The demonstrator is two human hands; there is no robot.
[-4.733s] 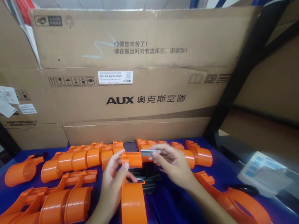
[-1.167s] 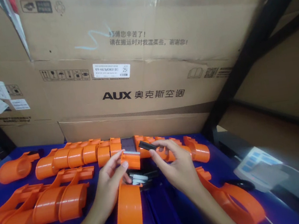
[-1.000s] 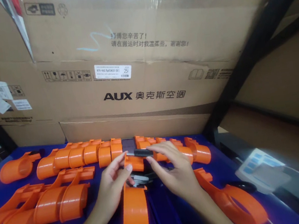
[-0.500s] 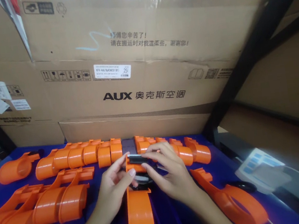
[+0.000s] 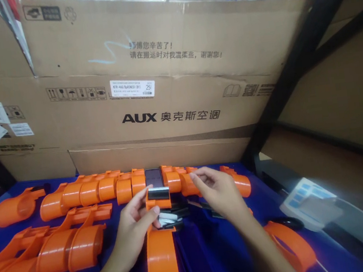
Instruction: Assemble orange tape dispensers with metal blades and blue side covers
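My left hand grips an orange tape dispenser by its upper arm, thumb in front and fingers behind. A black blade cover with a silvery toothed edge sits across the dispenser's top end, and its round tape holder hangs below. My right hand is raised to the right, apart from that dispenser, fingers loosely bent and nothing visible in them. Behind the held dispenser lie several black and whitish pieces, partly hidden. A dark phone-like slab stands just beyond the blade.
Several orange dispensers line the back of the blue surface, with more at front left. Another dispenser lies at right near a white and blue box. A large cardboard panel rises behind, beside a dark rack post.
My right hand has let go of the blade end and moved up and right, away from the tape dispenser. My left hand still holds it. The whole view has shifted slightly.
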